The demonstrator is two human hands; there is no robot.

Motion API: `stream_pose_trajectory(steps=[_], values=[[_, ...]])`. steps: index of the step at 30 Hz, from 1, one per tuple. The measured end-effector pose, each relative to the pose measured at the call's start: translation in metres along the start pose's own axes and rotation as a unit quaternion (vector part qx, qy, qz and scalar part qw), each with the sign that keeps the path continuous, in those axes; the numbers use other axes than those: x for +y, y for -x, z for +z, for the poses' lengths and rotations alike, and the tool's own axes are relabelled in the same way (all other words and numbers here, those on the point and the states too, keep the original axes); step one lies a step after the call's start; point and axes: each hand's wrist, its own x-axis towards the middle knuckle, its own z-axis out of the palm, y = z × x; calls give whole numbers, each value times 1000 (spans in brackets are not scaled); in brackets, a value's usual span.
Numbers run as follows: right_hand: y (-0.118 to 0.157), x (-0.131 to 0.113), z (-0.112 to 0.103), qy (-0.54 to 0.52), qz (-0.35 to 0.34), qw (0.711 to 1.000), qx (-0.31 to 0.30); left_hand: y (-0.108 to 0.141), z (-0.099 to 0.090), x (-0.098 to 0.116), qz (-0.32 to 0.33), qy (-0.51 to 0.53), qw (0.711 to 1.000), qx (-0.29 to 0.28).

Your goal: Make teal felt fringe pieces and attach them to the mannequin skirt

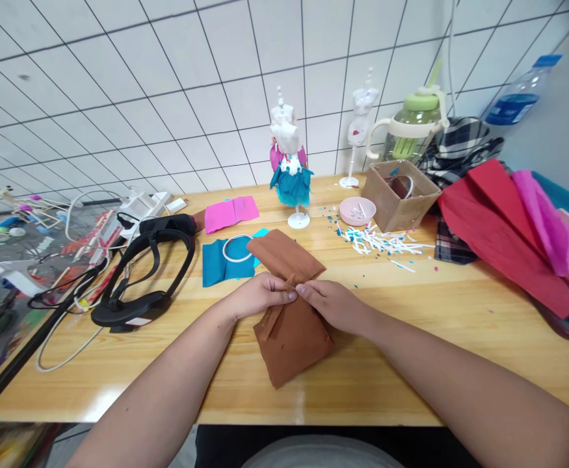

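Observation:
A piece of brown crepe paper (294, 338) is gathered at its middle, its two ends fanning out toward the wall and toward the front edge of the wooden table. My left hand (266, 294) pinches the gathered waist from the left. From the right, my right hand (330, 302) grips the same spot, thumb and finger together, almost touching the left fingertips. Something thin shows between the fingertips, too small to name. Just beyond my left hand lie folded teal paper (212, 263) and a white ring (225, 250).
A small dress form (291, 162) in a teal skirt stands at the back. White paper strips (379, 240) lie beside a pink bowl (357, 211) and a cardboard box (396, 201). A black headset (142, 312) is at left; red paper (503, 227) is at right.

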Motion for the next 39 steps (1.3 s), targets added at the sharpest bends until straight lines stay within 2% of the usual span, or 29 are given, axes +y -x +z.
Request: stream_pose_trajectory(steps=[5,10,23,25,27,30,32,34,36,39], values=[[-1,2,0,-12,1,1000,-3,0,-1,-1,-6,5,1000,-12],[1,0,1,-20,19,1000,-5,1,2,3,5,-36,999,-20],[-2,3,3,5,-8,1000,2,1,4,5,37,-65,997,-24],[-2,2,-2,8,-18,1000,19,1,1,4,29,-71,997,-27],[0,2,-9,14,-27,997,72,2,-4,1,21,-66,997,-32],[-1,1,-20,99,-3,978,182,2,-11,-3,22,-63,997,-43],[-6,2,-23,198,38,954,223,2,-14,-4,30,-70,995,-64],[-12,2,-21,277,81,931,225,2,-15,-4,31,-66,993,-89],[-19,4,-17,317,106,919,207,2,-14,-4,28,-51,993,-104],[-20,2,-14,324,84,920,207,2,-13,-3,28,-38,993,-104]])
